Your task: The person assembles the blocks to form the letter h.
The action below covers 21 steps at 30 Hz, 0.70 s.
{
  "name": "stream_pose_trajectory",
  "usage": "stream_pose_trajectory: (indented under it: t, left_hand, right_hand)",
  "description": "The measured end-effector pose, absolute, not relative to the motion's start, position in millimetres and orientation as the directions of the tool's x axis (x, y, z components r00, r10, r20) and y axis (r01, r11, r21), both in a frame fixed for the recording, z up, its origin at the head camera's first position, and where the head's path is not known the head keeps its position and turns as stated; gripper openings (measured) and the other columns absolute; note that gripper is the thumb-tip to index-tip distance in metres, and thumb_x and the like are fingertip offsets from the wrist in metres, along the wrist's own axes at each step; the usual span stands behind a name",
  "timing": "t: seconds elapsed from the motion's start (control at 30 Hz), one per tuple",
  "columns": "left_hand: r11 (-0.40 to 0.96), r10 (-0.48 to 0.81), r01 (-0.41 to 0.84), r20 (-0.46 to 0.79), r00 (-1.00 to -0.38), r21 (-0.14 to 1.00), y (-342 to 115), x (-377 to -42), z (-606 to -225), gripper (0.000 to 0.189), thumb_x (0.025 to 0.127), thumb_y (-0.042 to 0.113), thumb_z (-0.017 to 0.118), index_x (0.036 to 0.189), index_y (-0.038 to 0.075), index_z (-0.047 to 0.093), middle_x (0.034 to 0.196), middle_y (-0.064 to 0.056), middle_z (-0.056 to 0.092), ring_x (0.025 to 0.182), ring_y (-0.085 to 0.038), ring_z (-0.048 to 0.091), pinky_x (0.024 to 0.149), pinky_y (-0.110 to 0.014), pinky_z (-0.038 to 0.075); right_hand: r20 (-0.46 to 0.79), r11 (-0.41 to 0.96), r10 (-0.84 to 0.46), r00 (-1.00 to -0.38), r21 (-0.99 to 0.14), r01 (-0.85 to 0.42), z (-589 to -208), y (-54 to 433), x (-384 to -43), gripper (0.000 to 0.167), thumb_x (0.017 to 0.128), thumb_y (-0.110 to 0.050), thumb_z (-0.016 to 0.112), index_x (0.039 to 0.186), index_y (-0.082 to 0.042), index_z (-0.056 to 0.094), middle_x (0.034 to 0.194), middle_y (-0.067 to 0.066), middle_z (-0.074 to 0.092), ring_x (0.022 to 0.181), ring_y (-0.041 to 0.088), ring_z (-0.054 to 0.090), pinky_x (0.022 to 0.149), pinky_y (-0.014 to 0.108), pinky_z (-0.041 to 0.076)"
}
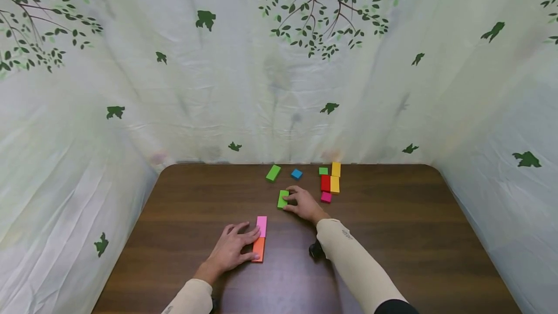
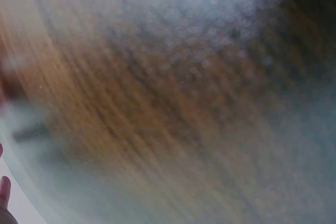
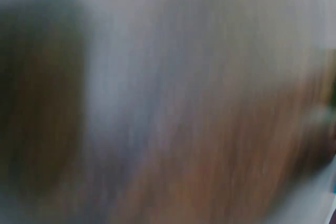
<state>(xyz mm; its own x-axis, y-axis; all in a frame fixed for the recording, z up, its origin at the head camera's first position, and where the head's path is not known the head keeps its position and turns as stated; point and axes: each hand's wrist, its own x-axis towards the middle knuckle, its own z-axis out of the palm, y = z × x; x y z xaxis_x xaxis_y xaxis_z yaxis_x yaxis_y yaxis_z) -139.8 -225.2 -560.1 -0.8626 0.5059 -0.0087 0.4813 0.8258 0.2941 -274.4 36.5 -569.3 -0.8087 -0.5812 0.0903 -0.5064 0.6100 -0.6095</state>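
In the head view a pink block (image 1: 261,226) and an orange block (image 1: 259,248) lie end to end in a column. My left hand (image 1: 232,247) rests at their left side with spread fingers, a fingertip at the pink block and the thumb at the orange one. Farther forward, my right hand (image 1: 304,204) pinches a green block (image 1: 283,199) between thumb and fingers, at table level. Both wrist views are badly blurred; the left one shows mostly brown table (image 2: 131,103), and neither shows the held block clearly.
Beyond the right hand lie another green block (image 1: 273,173) and a blue block (image 1: 297,174). To the right is a cluster: a small green block (image 1: 323,171), a red block (image 1: 325,182), yellow blocks (image 1: 334,184) and a magenta block (image 1: 326,197). A printed curtain (image 1: 279,86) hangs behind the table.
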Motion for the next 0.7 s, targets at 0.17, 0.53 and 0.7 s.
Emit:
stream_pose_trajectory:
  t: [0.17, 0.53, 0.7]
  left_hand:
    - [0.825, 0.508, 0.483, -0.012, -0.861, 0.294, -226, -139, -561, 0.068, 0.083, 0.055, 0.066, 0.137, 0.015, 0.055, 0.141, 0.001, 0.052, 0.134, -0.033, 0.038, 0.103, -0.056, 0.026]
    - [0.825, 0.514, 0.494, -0.003, -0.858, 0.272, -225, -139, -561, 0.07, 0.083, 0.059, 0.062, 0.136, 0.015, 0.056, 0.14, 0.0, 0.053, 0.133, -0.033, 0.038, 0.102, -0.056, 0.027]
    - [0.824, 0.517, 0.498, 0.002, -0.856, 0.27, -226, -138, -561, 0.068, 0.082, 0.057, 0.064, 0.136, 0.015, 0.056, 0.14, 0.001, 0.054, 0.133, -0.032, 0.039, 0.102, -0.056, 0.028]
  right_hand:
    - [0.11, 0.592, -0.572, -0.813, -0.63, -0.502, -574, 22, -269, 0.039, 0.089, -0.025, 0.07, 0.121, -0.003, 0.067, 0.135, 0.011, 0.052, 0.124, 0.028, 0.05, 0.103, 0.043, 0.04]
    - [0.145, 0.578, -0.495, -0.857, -0.681, -0.449, -578, 2, -262, 0.039, 0.087, -0.022, 0.072, 0.12, -0.002, 0.067, 0.131, 0.01, 0.056, 0.122, 0.027, 0.052, 0.101, 0.042, 0.041]
    - [0.132, 0.564, -0.489, -0.862, -0.706, -0.428, -576, -8, -260, 0.039, 0.087, -0.019, 0.073, 0.12, 0.0, 0.066, 0.13, 0.011, 0.058, 0.123, 0.028, 0.053, 0.103, 0.043, 0.04]
